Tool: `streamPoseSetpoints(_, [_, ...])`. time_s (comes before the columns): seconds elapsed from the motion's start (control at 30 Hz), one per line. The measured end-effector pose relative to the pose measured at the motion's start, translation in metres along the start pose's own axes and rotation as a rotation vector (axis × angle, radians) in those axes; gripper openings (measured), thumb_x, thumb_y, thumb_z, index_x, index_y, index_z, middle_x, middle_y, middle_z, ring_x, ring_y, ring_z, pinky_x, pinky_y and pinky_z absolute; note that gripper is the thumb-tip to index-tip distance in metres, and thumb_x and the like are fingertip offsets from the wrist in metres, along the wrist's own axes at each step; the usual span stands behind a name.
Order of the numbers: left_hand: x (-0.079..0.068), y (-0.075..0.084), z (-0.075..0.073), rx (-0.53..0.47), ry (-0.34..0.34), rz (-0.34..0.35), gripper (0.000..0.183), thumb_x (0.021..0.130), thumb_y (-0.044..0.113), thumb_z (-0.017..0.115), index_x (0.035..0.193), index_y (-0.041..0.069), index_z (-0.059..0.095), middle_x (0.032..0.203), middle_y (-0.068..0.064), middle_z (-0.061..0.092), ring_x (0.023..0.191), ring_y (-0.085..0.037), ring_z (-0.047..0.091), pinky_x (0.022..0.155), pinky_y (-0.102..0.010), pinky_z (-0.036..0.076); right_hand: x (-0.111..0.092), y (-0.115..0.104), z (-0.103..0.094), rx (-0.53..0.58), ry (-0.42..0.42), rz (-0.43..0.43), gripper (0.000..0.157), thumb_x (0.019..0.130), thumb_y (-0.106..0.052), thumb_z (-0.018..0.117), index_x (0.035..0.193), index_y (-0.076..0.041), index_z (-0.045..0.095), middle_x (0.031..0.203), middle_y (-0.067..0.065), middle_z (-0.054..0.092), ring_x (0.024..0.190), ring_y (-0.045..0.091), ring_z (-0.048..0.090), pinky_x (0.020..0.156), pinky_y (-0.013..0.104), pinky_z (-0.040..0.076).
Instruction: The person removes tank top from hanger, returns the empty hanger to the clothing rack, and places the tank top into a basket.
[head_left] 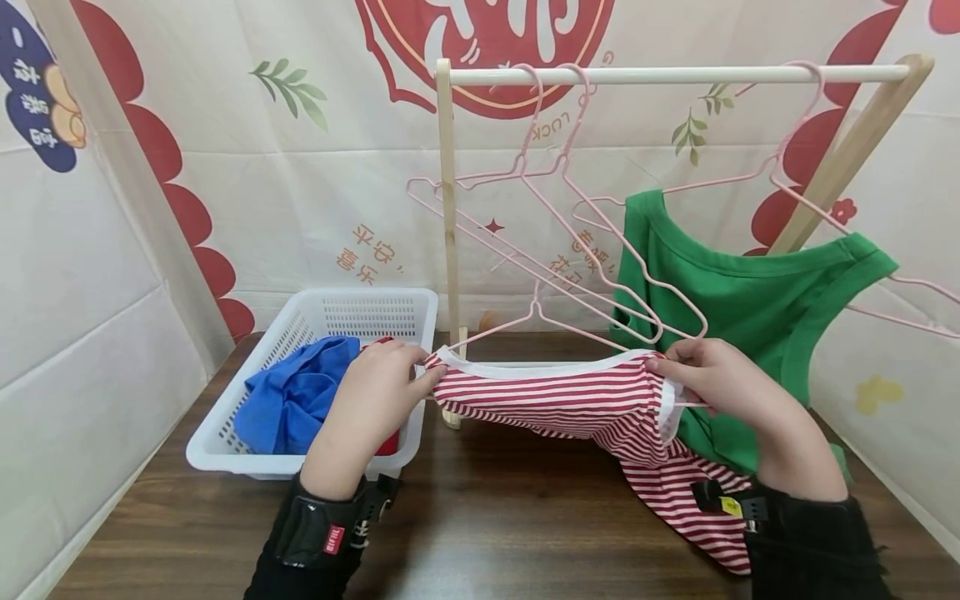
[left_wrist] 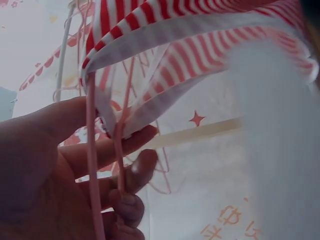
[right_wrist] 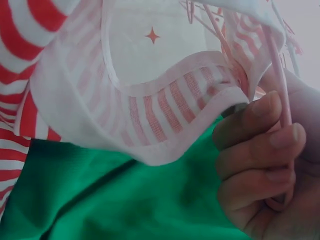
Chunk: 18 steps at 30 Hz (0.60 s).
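By the left hand (head_left: 375,400), one shoulder of a red-and-white striped garment (head_left: 555,400) was pinched together with its pink hanger (head_left: 535,310); by the right hand (head_left: 723,379), the other shoulder and hanger end were gripped. The garment was held above the dark table (head_left: 487,517), partly before a green garment (head_left: 750,308) hung from the rack (head_left: 675,76), while blue cloth (head_left: 300,396) was contained in the white basket (head_left: 247,463).

Rack (head_left: 675,76) at one o'clock, basket (head_left: 360,312) at eight

At twelve I face a red emblem (head_left: 492,102) on the printed backdrop (head_left: 322,208). Two pink hangers (head_left: 522,162) hook over the rack's pale bar at one; at three I see a green top (head_left: 738,292) on another. The white basket holds blue cloth (head_left: 296,400) and some red cloth (head_left: 388,444). Brown counter (head_left: 480,525) spreads at six.
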<state>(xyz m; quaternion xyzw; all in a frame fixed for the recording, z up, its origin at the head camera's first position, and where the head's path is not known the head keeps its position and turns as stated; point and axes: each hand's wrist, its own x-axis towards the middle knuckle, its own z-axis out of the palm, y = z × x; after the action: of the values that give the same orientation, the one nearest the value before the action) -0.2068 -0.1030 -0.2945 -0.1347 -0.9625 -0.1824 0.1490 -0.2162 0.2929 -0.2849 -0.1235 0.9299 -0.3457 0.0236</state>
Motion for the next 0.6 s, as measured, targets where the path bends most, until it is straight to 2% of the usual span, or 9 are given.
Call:
streamPoseSetpoints(0.3, [-0.004, -0.004, -0.013, -0.046, -0.11, -0.08, 0.041, 0.09, 0.042, 0.067, 0.117, 0.012, 0.07, 0.099, -0.006, 0.069, 0.087, -0.022, 0.06, 0.074, -0.04, 0.053, 0.002, -0.005, 0.006, 0.038, -0.028, -0.019, 0.036, 0.097, -0.039, 0.058, 0.082, -0.006, 0.059, 0.052, -0.001, 0.039, 0.04, 0.015, 0.039, 0.039, 0.031, 0.037])
streamPoseSetpoints(0.6, [-0.007, -0.009, -0.026, -0.051, -0.163, -0.112, 0.037, 0.091, 0.04, 0.067, 0.113, 0.011, 0.07, 0.087, -0.002, 0.067, 0.078, -0.02, 0.057, 0.069, -0.035, 0.049, 0.004, -0.01, 0.011, 0.09, -0.065, -0.06, 0.027, 0.098, -0.03, 0.059, 0.09, -0.004, 0.06, 0.054, 0.0, 0.039, 0.042, 0.014, 0.039, 0.04, 0.03, 0.038])
